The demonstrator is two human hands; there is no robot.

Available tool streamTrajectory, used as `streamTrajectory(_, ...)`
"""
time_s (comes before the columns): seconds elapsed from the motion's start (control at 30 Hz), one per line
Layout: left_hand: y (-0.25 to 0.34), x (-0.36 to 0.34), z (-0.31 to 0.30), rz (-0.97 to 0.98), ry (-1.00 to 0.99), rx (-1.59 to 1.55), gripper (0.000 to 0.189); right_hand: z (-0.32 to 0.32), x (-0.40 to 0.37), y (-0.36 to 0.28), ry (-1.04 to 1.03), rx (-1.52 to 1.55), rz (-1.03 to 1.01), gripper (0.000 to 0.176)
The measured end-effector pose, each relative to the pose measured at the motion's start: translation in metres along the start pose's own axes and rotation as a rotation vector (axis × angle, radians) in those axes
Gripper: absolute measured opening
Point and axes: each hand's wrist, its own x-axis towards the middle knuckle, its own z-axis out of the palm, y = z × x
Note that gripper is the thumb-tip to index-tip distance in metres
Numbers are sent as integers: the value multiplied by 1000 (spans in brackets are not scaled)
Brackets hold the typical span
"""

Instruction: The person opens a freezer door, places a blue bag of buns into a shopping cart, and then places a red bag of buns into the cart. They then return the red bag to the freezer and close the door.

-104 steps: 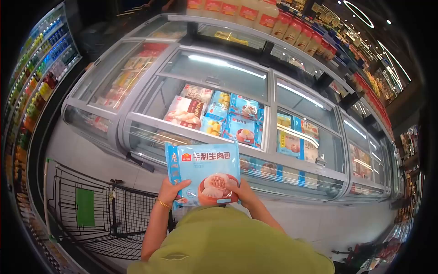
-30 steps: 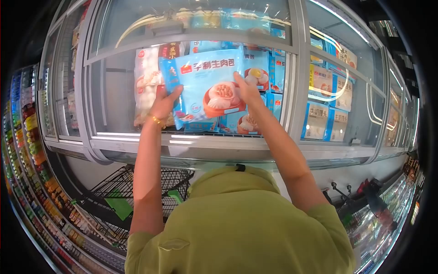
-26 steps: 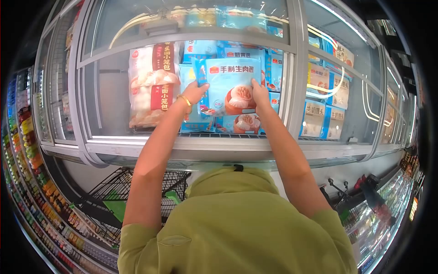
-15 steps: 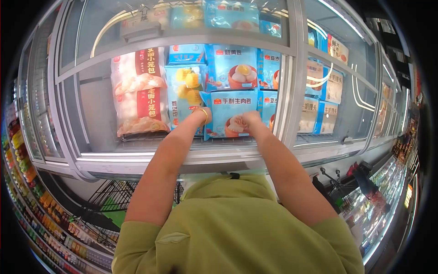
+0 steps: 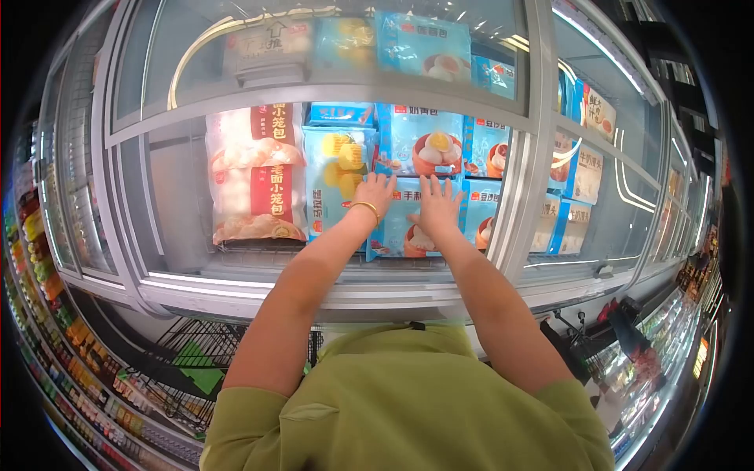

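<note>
Foreground: my olive-green shirt (image 5: 416, 408), with both bare forearms extended forward over the freezer's front rail (image 5: 220, 288); a wire cart (image 5: 192, 365) stands below, to the left. Beyond the rail, my left hand (image 5: 372, 200), a gold bracelet (image 5: 366, 206) at its wrist, and my right hand (image 5: 437, 210) lie palm down over a blue bag of buns (image 5: 402, 228). The fingers of both hands are released: spread and nearly straight, they appear to rest on the bag's upper part and grasp nothing, the right thumb set apart from its fingers. The bag lies inside the freezer in the row nearest me, between a bag with yellow cakes (image 5: 339, 161) on the left and another blue bag (image 5: 481, 206) on the right. Farther left are white-and-red bags (image 5: 255, 180); directly behind is a blue bag picturing a bowl of buns (image 5: 424, 137), and beyond it the sliding glass lid (image 5: 330, 67). Compare the earlier views: at first I held the bag up in front of the freezer, gripped at both sides; half a second ago it already lay in this row, my fingers more curled, whereas now they are fanned out
</note>
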Motion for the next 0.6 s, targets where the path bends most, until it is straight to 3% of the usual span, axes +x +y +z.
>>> streamTrajectory(0.1, 1, 3, 0, 25, -10, -4, 53, 3, 0, 0, -12, -21, 12, 96)
streamTrajectory(0.37, -12, 4, -3, 43, -35, -187, 82, 9, 15, 2, -101, 83, 67, 107)
streamTrajectory(0.43, -9, 8, -23, 18, -205, -193, 74, -7, 18, -9, -151, 106, 182, 114)
streamTrajectory(0.47, -11, 12, -26, 19, -197, -193, 74, -19, 15, -14, -67, 143, 138, 101)
streamTrajectory(0.5, -14, 16, -20, 24, -6, -232, 69, -12, 23, -13, -64, 142, 140, 101)
streamTrajectory(0.53, -16, 19, -17, 31, 181, -270, 65, 1, 34, -14, 169, 249, 17, 91)
streamTrajectory(0.57, -16, 24, -17, 34, 183, -267, 65, 11, 46, -13, 406, 354, -109, 81)
streamTrajectory(0.6, -15, 31, -22, -28, 394, -226, 59, 6, 51, -18, 485, 354, -133, 67)
